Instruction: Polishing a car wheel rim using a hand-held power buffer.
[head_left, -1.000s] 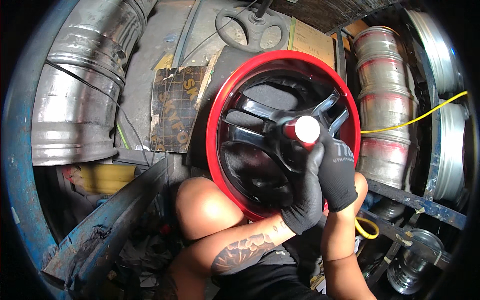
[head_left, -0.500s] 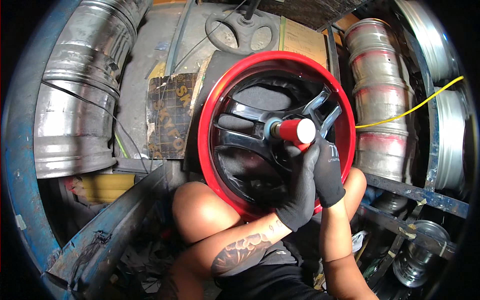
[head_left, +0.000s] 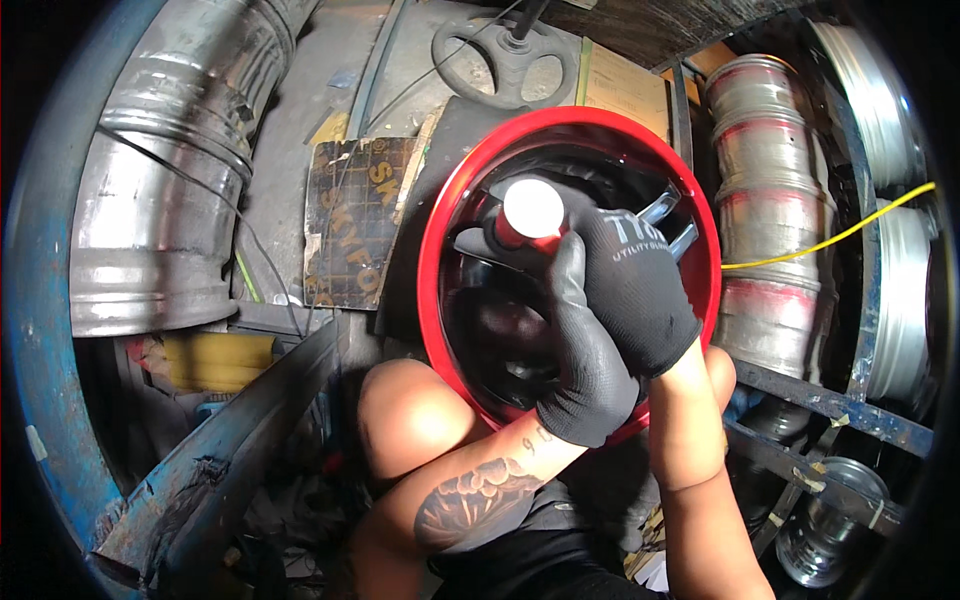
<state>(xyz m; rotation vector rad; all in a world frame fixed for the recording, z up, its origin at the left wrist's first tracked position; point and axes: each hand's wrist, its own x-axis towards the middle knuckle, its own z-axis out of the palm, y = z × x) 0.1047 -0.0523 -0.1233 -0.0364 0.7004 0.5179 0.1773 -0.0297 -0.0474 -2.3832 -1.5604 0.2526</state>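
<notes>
The workspace is being bounded on the left by a stack of bare metal barrels [head_left: 155, 230] and a blue steel frame [head_left: 50, 400], and on the right by a column of metal rims [head_left: 770, 230] with a yellow hose [head_left: 830, 243] crossing in front. A grey handwheel [head_left: 505, 65] is standing at the far side, and a dark board [head_left: 350, 220] is lying to the left of the work.

In the head view, the red-rimmed wheel [head_left: 432, 255] is resting between the person's knees, its open face turning upward. The power tool [head_left: 533, 208], red with a white round end, is occupying a position over the left-upper part of that opening, inside the outline of the rim. Its long axis is pointing nearly toward the camera, so the body is appearing foreshortened; the white end is facing up, and the red body is showing below and slightly left of it. The working end is being hidden, so contact with the spokes [head_left: 658, 210] is remaining undetermined.

Both gloved grips are clasping the tool together. The left grip [head_left: 590, 375] is lying below and right of the white end, its thumb reaching up to the red body. The right grip [head_left: 640, 290] is lying to the right, partly overlapping the left; its fingertips are being concealed. Neither is clearly nearer.
</notes>
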